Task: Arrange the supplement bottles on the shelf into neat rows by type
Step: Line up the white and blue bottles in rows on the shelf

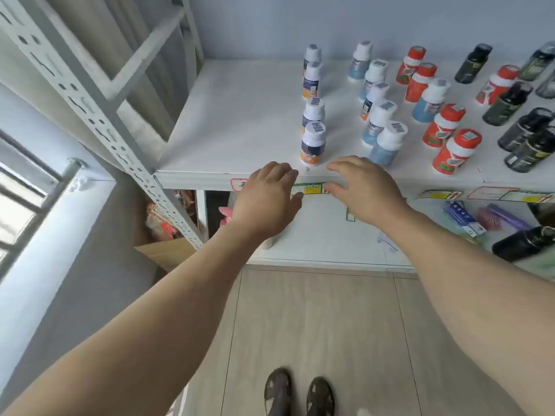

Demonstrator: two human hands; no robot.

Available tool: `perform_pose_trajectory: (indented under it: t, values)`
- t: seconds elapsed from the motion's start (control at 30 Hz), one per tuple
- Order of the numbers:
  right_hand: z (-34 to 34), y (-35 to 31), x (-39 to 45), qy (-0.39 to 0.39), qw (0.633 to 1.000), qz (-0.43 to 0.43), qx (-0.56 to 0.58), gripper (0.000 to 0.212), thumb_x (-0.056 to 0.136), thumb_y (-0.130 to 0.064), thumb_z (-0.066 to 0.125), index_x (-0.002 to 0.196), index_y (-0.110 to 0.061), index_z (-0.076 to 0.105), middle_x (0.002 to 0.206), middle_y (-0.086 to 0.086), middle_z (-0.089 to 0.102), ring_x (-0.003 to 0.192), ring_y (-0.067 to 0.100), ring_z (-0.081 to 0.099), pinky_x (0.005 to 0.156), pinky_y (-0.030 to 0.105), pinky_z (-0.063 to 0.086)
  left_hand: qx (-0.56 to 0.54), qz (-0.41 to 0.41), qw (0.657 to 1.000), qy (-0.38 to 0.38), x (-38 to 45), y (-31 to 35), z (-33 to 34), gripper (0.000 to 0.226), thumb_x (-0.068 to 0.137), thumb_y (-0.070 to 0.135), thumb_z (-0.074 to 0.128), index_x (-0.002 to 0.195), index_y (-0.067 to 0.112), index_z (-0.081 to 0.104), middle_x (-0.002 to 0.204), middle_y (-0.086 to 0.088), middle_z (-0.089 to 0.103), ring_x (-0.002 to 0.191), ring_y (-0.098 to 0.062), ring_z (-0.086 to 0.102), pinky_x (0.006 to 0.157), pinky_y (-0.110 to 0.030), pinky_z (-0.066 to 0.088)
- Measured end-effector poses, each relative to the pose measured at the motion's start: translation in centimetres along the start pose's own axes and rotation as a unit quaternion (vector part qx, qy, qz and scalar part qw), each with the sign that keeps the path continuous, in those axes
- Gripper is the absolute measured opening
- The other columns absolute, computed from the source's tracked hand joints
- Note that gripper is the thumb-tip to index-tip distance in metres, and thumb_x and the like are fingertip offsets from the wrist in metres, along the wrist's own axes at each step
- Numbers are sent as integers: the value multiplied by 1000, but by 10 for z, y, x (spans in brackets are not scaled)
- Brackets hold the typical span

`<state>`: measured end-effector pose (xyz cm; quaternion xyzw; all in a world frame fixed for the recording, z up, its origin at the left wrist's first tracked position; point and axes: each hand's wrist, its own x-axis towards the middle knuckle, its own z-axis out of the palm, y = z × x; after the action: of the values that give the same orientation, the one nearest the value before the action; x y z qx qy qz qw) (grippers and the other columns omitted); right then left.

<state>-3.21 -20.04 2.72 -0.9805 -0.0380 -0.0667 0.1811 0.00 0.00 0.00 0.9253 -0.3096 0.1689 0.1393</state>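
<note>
Fingers loose and spread, holding nothing: the left hand (267, 195) and right hand (365, 187) are hovering either side of the small white-capped, orange-labelled plastic bottle (313, 143) nearest the white shelf's (240, 121) front edge. It's looking light, rigid, tippy, likely slick — gripping round the body below the cap seems best.
</note>
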Motion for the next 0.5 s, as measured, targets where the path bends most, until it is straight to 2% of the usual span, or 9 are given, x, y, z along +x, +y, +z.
perform_pose_trajectory:
  t: [0.1, 0.2, 0.3, 0.5]
  values:
    - [34, 21, 18, 9, 999, 21, -23, 44, 92, -33, 64, 131, -15, 60, 138, 3, 56, 123, 29, 49, 101, 36, 38, 0, -9, 1000, -21, 13, -16, 35, 45, 83, 35, 55, 114, 4, 65, 116, -11, 65, 110, -32, 57, 92, -41, 46]
    - [63, 37, 22, 34, 999, 21, -27, 42, 86, -33, 71, 121, -11, 66, 128, 7, 61, 115, 35, 53, 98, 41, 42, -8, -24, 1000, -19, 18, -28, 59, 48, 85, 40, 51, 114, 4, 64, 117, -11, 64, 109, -33, 57, 91, -41, 47]
    - [80, 47, 23, 102, 994, 9, -33, 37, 81, -32, 75, 110, -10, 70, 115, 9, 64, 103, 38, 56, 89, 46, 46, -4, -25, 999, 21, 20, -37, 78, 49, 84, 42, 48, 110, 5, 66, 116, -10, 64, 107, -34, 58, 87, -40, 49]
    - [91, 48, 26, 169, 985, 0, -33, 27, 81, -26, 73, 104, -13, 69, 108, 8, 64, 96, 36, 56, 83, 44, 46, 13, -22, 996, 83, 23, -38, 93, 34, 81, 32, 61, 105, 9, 68, 110, -8, 65, 101, -33, 60, 83, -38, 48]
